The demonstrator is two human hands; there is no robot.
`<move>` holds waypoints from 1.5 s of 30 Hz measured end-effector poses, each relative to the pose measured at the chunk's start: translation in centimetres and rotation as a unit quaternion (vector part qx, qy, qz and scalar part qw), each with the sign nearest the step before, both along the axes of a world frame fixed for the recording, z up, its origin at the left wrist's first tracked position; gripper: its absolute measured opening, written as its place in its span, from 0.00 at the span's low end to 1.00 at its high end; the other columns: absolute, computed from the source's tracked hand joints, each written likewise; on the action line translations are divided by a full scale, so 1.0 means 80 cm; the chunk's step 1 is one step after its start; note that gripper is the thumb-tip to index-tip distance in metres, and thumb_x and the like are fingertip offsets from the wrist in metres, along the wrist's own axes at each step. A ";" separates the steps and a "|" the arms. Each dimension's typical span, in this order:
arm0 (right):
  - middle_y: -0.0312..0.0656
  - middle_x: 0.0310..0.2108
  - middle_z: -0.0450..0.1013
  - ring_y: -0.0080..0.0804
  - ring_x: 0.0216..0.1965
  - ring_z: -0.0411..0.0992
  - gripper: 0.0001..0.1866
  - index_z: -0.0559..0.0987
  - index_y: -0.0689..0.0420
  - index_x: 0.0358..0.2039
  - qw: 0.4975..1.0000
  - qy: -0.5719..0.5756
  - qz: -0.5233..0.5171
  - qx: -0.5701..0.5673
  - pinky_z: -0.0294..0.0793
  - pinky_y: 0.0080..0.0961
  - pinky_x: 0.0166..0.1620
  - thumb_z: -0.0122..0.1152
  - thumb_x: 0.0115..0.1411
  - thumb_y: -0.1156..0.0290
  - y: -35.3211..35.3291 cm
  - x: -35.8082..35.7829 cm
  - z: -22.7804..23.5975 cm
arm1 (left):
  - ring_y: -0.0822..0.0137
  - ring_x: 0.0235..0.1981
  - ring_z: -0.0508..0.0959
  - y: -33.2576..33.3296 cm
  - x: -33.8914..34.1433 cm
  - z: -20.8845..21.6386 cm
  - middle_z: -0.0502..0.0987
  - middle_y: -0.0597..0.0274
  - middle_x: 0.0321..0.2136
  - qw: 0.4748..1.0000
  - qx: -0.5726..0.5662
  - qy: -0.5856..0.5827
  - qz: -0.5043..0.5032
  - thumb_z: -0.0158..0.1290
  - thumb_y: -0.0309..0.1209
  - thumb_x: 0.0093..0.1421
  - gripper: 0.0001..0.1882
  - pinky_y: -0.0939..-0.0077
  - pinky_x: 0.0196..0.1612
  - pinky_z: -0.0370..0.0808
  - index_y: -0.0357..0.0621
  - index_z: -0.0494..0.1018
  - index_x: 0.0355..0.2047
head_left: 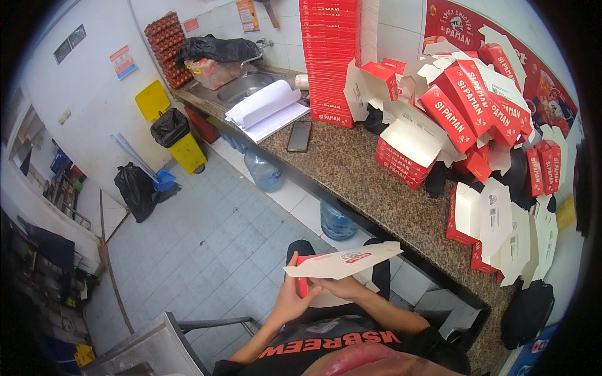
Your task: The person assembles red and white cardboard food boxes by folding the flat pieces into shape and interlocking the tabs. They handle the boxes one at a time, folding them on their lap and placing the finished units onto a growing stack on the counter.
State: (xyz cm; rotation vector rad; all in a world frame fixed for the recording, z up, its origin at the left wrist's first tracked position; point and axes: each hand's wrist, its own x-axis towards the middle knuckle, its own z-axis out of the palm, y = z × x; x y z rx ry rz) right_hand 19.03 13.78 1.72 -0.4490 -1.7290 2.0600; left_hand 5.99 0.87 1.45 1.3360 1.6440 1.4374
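Low in front of my lap I hold a red and white cardboard food box, partly folded, its white lid flap tilted across the top. My left hand grips the box's left end, thumb along its red side. Under the flap, my right hand holds the box from the right; the flap covers part of its fingers. Ahead on the counter stands a short stack of open boxes. Behind it, folded red boxes lie in a loose heap, beside a tall stack of nested red boxes.
The speckled stone counter runs diagonally past my right side. On it are a phone, a paper pile and a sink. Blue water jugs stand beneath. A yellow bin and black bag stand on the tiled floor.
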 end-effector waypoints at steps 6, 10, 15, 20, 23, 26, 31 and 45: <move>0.43 0.49 0.79 0.38 0.56 0.73 0.20 0.80 0.57 0.50 0.936 -0.118 0.198 0.266 0.72 0.34 0.57 0.63 0.66 0.56 0.046 0.052 0.076 | 0.58 0.66 0.66 -0.030 -0.038 -0.069 0.62 0.55 0.67 0.932 -0.137 -0.331 -0.061 0.46 0.38 0.74 0.39 0.57 0.65 0.67 0.51 0.36 0.76; 0.42 0.56 0.75 0.47 0.64 0.65 0.27 0.80 0.52 0.52 0.872 -0.137 0.183 0.432 0.64 0.46 0.64 0.70 0.58 0.49 0.069 0.111 0.119 | 0.50 0.67 0.65 -0.054 -0.045 -0.107 0.61 0.55 0.69 0.783 -0.218 -0.581 -0.046 0.44 0.52 0.72 0.38 0.45 0.63 0.69 0.49 0.47 0.74; 0.41 0.65 0.66 0.50 0.74 0.47 0.33 0.78 0.45 0.56 0.795 -0.155 0.248 0.531 0.39 0.71 0.70 0.75 0.51 0.47 0.067 0.133 0.172 | 0.49 0.62 0.72 -0.049 -0.035 -0.139 0.66 0.52 0.65 0.745 -0.189 -0.632 -0.096 0.41 0.56 0.72 0.38 0.44 0.54 0.77 0.46 0.52 0.72; 0.32 0.60 0.71 0.42 0.73 0.51 0.22 0.81 0.40 0.50 0.713 -0.171 0.258 0.629 0.33 0.82 0.68 0.71 0.53 0.62 0.064 0.131 0.130 | 0.48 0.55 0.78 -0.030 -0.025 -0.156 0.70 0.50 0.62 0.684 -0.161 -0.690 -0.177 0.34 0.63 0.70 0.40 0.46 0.45 0.82 0.46 0.54 0.71; 0.27 0.51 0.75 0.37 0.68 0.61 0.17 0.83 0.39 0.45 0.673 -0.180 0.268 0.665 0.34 0.82 0.68 0.67 0.54 0.67 0.061 0.128 0.113 | 0.49 0.53 0.79 -0.027 -0.026 -0.150 0.71 0.48 0.60 0.654 -0.152 -0.711 -0.207 0.31 0.66 0.69 0.42 0.46 0.43 0.83 0.47 0.55 0.70; 0.26 0.45 0.77 0.34 0.62 0.68 0.14 0.84 0.36 0.43 0.672 -0.150 0.266 0.674 0.35 0.82 0.68 0.63 0.56 0.68 0.056 0.126 0.104 | 0.48 0.51 0.80 -0.028 -0.033 -0.139 0.72 0.49 0.59 0.671 -0.186 -0.693 -0.186 0.33 0.63 0.70 0.40 0.47 0.43 0.84 0.48 0.57 0.70; 0.27 0.41 0.76 0.34 0.59 0.71 0.14 0.84 0.33 0.43 0.678 -0.098 0.267 0.678 0.36 0.80 0.69 0.58 0.60 0.67 0.044 0.117 0.099 | 0.46 0.57 0.77 -0.032 -0.034 -0.139 0.69 0.46 0.63 0.689 -0.239 -0.679 -0.089 0.39 0.54 0.71 0.35 0.41 0.50 0.80 0.43 0.59 0.69; 0.28 0.39 0.75 0.33 0.54 0.73 0.11 0.83 0.36 0.40 0.659 -0.041 0.208 0.722 0.41 0.78 0.69 0.55 0.62 0.65 0.044 0.114 0.097 | 0.53 0.62 0.73 -0.036 -0.057 -0.127 0.67 0.49 0.65 0.725 -0.183 -0.659 -0.081 0.39 0.45 0.74 0.30 0.52 0.66 0.68 0.39 0.59 0.69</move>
